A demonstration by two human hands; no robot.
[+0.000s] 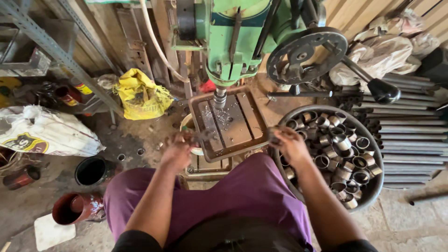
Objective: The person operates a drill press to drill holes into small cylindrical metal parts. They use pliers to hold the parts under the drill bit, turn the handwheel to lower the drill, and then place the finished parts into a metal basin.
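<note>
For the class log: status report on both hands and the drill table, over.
Left hand blurred at drill table edge. Right hand over basin of metal rings. Grips unclear.

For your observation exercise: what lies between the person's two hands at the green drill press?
In the head view, the drill table, a slotted metal plate strewn with shavings, lies between the left hand and the right hand.

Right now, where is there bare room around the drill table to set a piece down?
The slotted drill table is bare apart from chips under the spindle. Open floor lies between the black pot and the table. The basin is packed with rings, and pipes crowd the far right.
</note>
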